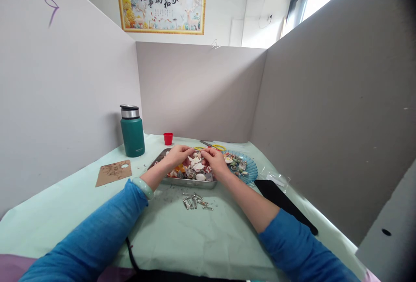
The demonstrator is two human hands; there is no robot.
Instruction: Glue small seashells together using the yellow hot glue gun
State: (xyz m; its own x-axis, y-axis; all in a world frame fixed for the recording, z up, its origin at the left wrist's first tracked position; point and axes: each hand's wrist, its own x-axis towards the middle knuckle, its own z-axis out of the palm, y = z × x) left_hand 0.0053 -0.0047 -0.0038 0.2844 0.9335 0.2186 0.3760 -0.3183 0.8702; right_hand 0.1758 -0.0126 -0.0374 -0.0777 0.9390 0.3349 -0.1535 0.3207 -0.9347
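Shells point(197, 167) are being held in metal tray point(188, 182), beneath left hand point(178, 155) and right hand point(215, 161), neither clearly nearer; tray's long axis is running crosswise; fingers are being curled inward, anything gripped being indiscernible.

Two hands point(178, 156) point(215, 161), one tray point(188, 182), one plate point(253, 170), one bottle point(132, 138), one cup point(168, 139), one card point(112, 173), one picture point(162, 6); shells point(199, 166) too jumbled to count.

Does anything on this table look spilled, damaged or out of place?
Yes: the brown card near the green bottle has dark marks that look like dirt or stains. Fine dark specks also lie on the cloth near the metal tray, like spilled crumbs; I cannot tell what they are.
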